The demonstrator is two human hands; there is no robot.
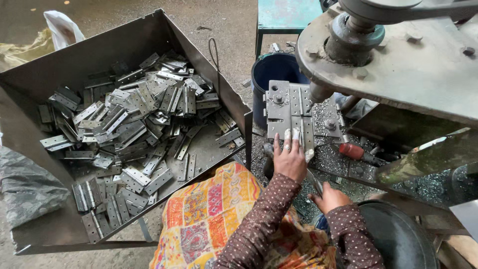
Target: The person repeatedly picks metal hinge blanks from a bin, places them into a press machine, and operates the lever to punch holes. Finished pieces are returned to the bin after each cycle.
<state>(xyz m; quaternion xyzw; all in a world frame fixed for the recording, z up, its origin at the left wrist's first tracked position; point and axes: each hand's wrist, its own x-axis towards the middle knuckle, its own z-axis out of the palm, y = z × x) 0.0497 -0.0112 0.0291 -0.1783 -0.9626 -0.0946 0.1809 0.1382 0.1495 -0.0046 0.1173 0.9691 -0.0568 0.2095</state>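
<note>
Landmark: the metal jig plate (279, 110) on the worktop (343, 159), under the drill spindle (316, 93); every place below is given from it.
Left hand (290, 158): yours, lying at the near edge of the jig plate, palm down, the sleeve running back toward you.
Left fingers (287, 134): stretched flat and pressed on the hinge, not curled round it; their tips are whitish with wrapping or dust, which of the two you cannot tell.
Hinge (304, 115): a grey metal leaf lying flat on the jig plate's right half, its near end under your fingertips, its far end just below the spindle tip.
Right hand (329, 198): yours, nearer to you than the jig plate and to its right, low at the worktop's front edge.
Right fingers (318, 192): clenched round a thin metal rod (312, 180) that slants up toward the jig plate; its far end is hidden behind your left hand.
Metal tray (64, 69): large, open, left of the jig plate, its corner just beside it.
Loose hinges (134, 129): a heap of grey leaves filling the tray.
Blue bucket (271, 72): beyond the jig plate, touching or nearly touching its far edge.
Red-handled tool (351, 151): right of the jig plate, lying among metal shavings.
Patterned cloth (209, 214): orange and yellow, on your lap, well on the near side of the jig plate.
</note>
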